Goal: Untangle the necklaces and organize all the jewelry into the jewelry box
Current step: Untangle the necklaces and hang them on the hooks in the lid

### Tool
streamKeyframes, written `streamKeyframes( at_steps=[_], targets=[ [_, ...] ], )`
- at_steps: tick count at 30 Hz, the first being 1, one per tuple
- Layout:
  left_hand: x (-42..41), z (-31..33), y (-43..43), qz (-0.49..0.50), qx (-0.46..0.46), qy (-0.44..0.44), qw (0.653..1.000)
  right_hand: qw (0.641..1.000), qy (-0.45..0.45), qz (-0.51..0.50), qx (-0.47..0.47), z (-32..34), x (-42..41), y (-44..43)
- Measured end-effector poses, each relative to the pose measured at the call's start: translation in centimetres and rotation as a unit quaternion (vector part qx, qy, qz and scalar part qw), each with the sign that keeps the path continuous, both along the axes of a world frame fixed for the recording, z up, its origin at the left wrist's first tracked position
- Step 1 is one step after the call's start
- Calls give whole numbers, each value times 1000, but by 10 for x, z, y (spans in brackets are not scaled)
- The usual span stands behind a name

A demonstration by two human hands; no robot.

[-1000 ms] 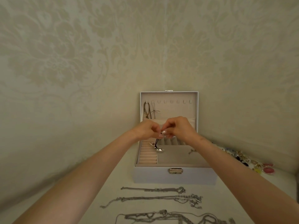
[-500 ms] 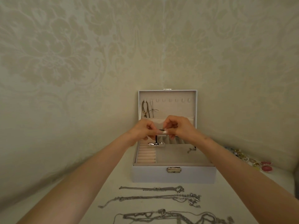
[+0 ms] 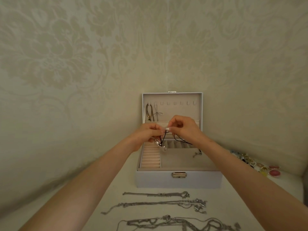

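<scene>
Left hand [image 3: 146, 132] and right hand [image 3: 185, 129], fingertips nearly meeting, both pinch black cord necklace [image 3: 164, 136]. Silver pendant [image 3: 162, 146] dangles just below left hand. Open jewelry box [image 3: 158, 180] beneath and behind hands. Silver chains [image 3: 165, 203] lie nearer viewer.

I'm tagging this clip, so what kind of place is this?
Probably a room at home, perhaps a bedroom: cream damask-patterned wallpaper, an open pale grey jewelry box on a white tabletop, silver chain necklaces laid out.
</scene>
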State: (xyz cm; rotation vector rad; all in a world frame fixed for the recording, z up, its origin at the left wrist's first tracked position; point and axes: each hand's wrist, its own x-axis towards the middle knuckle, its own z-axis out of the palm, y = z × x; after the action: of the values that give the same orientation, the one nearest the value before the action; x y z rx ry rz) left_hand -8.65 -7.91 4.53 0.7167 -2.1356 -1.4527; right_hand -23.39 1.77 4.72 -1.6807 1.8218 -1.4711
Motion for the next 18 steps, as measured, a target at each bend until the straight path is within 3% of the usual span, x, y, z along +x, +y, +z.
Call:
streamKeyframes(
  at_steps=[4,9,15,18],
  targets=[
    [2,5,1,-31,18,-22,999,999,36,-28,3,-2,-2,-5],
    [2,7,3,-46,119,-31,991,999,35,-38,-14,-4,3,-7],
    [-1,8,0,-6,257,-13,966,998,10,22,-51,-3,11,-3],
    [-2,8,1,23,253,-9,967,999,15,38,-35,-4,13,1]
  ],
)
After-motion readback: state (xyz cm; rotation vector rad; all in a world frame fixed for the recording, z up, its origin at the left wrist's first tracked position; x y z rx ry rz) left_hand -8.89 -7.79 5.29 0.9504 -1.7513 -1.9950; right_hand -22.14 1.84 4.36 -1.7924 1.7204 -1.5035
